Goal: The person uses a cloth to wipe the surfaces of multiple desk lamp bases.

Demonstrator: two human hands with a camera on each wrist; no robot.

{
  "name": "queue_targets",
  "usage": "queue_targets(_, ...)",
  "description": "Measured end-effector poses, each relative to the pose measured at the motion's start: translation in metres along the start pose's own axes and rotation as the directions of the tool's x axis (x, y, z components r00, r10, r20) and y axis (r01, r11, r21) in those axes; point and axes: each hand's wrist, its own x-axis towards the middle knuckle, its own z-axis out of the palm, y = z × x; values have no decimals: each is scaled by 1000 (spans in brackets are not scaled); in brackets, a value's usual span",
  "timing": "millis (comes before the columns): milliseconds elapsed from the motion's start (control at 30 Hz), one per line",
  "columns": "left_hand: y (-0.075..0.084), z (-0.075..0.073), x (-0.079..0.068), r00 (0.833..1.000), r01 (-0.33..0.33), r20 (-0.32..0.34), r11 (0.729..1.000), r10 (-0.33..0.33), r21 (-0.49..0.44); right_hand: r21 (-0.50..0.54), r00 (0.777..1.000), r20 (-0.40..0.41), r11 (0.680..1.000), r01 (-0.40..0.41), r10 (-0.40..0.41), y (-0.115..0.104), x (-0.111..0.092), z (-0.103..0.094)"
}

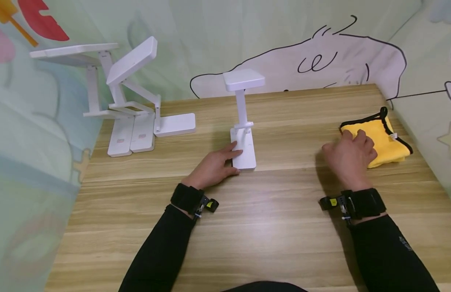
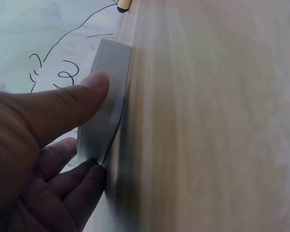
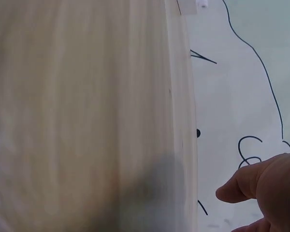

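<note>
A white folding desk lamp point(image 1: 244, 150) stands upright in the middle of the wooden table, its flat head raised on a slim arm. My left hand point(image 1: 219, 164) holds the near end of its base, with the fingers along the left side and the thumb at the front. The left wrist view shows that thumb lying on the lamp base's end face point(image 2: 106, 104). Over the near left part of a folded yellow cloth point(image 1: 384, 142) with black edging is my right hand point(image 1: 349, 158), fingers loosely bent. Whether it touches the cloth cannot be told; nothing shows in its grasp.
Several more white folding lamps stand close together at the table's back left, two bases point(image 1: 142, 136) side by side and another base point(image 1: 175, 123) turned sideways. A printed fabric wall point(image 1: 283, 36) borders the table's back point(image 1: 298, 95) and both sides.
</note>
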Motion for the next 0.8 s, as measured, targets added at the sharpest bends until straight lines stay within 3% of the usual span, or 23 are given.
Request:
queue_targets(133, 0, 0, 0, 1000, -4, 0, 1000, 4, 4, -9, 994, 100, 999, -45, 46, 3, 2, -1)
queue_targets(267, 0, 0, 1, 1000, -2, 0, 1000, 2, 3, -20, 988, 142, 998, -57, 59, 3, 4, 0)
queue_targets(500, -1, 0, 1, 1000, 15, 4, 1000, -15, -10, -21, 988, 150, 1000, -18, 21, -7, 1, 5)
queue_targets(800, -1, 0, 2, 1000, 22, 4, 1000, -22, -15, 1, 985, 172, 999, 34, -34, -38, -3, 15)
